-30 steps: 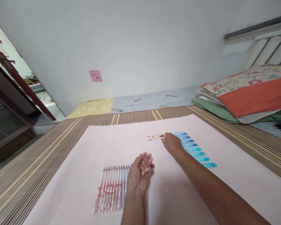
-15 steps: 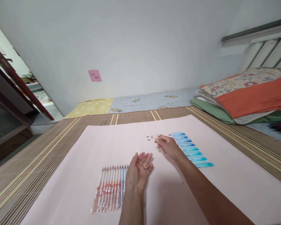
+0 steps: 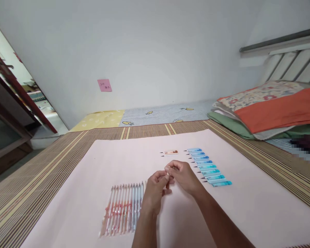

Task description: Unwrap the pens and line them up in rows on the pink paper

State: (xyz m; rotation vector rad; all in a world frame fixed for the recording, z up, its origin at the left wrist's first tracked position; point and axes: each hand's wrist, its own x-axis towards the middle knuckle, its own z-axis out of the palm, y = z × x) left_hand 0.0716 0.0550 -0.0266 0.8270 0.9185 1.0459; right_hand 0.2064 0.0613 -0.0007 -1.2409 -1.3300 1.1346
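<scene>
Right hand (image 3: 180,173) has come in to left hand (image 3: 156,187)

Nearest: clear pens (image 3: 121,210). Left fingers pinch a brown piece (image 3: 167,185) over the sheet (image 3: 82,179); right fingertips meet its far end, grip there: cannot tell. Long axis looks near-to-far, tilt unclear, brown end nearer. Step, judged: two-handed handling; next move likely needs steady fingertips. Beyond: blue pens (image 3: 209,172), brown pen (image 3: 174,152).

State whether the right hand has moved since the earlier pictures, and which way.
Yes. Judged against the row of blue pens, the right hand has moved nearer the wearer and slightly left, up to the left hand.
</scene>
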